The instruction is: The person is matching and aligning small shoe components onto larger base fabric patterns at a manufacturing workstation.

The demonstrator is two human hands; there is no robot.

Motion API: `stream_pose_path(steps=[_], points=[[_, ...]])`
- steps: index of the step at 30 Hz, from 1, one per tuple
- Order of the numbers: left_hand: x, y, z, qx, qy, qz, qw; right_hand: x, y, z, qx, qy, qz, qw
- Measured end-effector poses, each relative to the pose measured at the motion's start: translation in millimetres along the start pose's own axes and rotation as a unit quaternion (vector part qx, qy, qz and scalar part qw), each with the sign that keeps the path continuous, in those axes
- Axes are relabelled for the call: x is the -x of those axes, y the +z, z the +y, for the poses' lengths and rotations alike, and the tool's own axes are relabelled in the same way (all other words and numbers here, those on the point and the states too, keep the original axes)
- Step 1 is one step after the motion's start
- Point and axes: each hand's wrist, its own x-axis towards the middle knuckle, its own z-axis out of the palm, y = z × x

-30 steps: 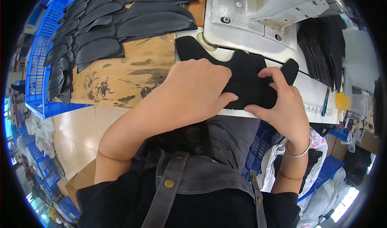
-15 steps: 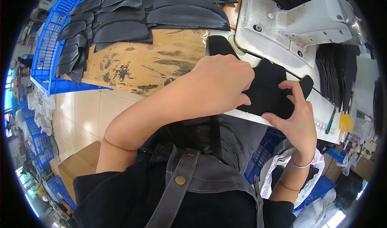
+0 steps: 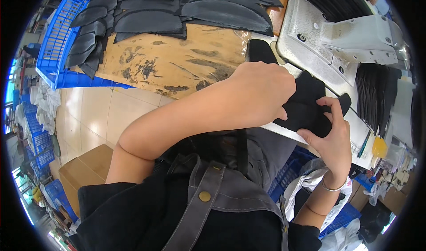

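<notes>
A soft-looking black fabric piece (image 3: 306, 101) with rounded lobes lies on the white work surface in front of a pale sewing machine (image 3: 326, 42). My left hand (image 3: 264, 91) is closed over its left part, knuckles up; the fingertips are mostly hidden beneath the hand. On the piece's right side my right hand (image 3: 333, 133) grips the edge, thumb at the near side and curled fingers at the far side. Black material (image 3: 261, 51) also shows beyond my left hand; whether it belongs to the same piece I cannot tell.
Black curved panels (image 3: 148, 23) lie in overlapping rows on a stained tan board (image 3: 177, 64) at the left, beside a blue crate (image 3: 57, 51). A stack of black pieces (image 3: 375, 93) stands right of the machine. A cardboard box (image 3: 86, 173) sits on the floor.
The whole scene has shifted slightly rightward in view, with the board and machine. Both hands keep nearly the same grip on the black fabric piece.
</notes>
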Motion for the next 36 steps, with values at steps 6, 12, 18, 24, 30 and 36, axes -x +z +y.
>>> stream_pose_path(steps=[6, 12, 18, 24, 30, 36], points=[[0.2, 1.4, -0.7, -0.011, 0.011, 0.002, 1.000, 0.3, 1.5, 2.5, 0.003, -0.029, 0.010, 1.000], [0.2, 1.5, -0.6, -0.017, 0.015, 0.001, 1.000, 0.9, 0.5, 0.2, 0.005, -0.016, 0.002, 1.000], [-3.8, -5.5, 3.2, 0.052, 0.004, -0.038, 0.998, 0.6, 0.8, 1.5, 0.006, -0.015, 0.001, 1.000], [-2.2, -1.1, 1.2, -0.009, -0.005, -0.017, 1.000, 0.0, 0.2, 1.8, 0.003, -0.020, 0.002, 1.000], [-1.6, 1.6, 0.7, -0.019, 0.000, -0.009, 1.000, 0.5, 0.8, 2.4, -0.005, -0.013, 0.001, 1.000], [0.6, 2.5, -2.2, -0.018, 0.012, 0.004, 1.000, 0.4, 1.4, 1.9, 0.020, -0.043, 0.013, 0.999]])
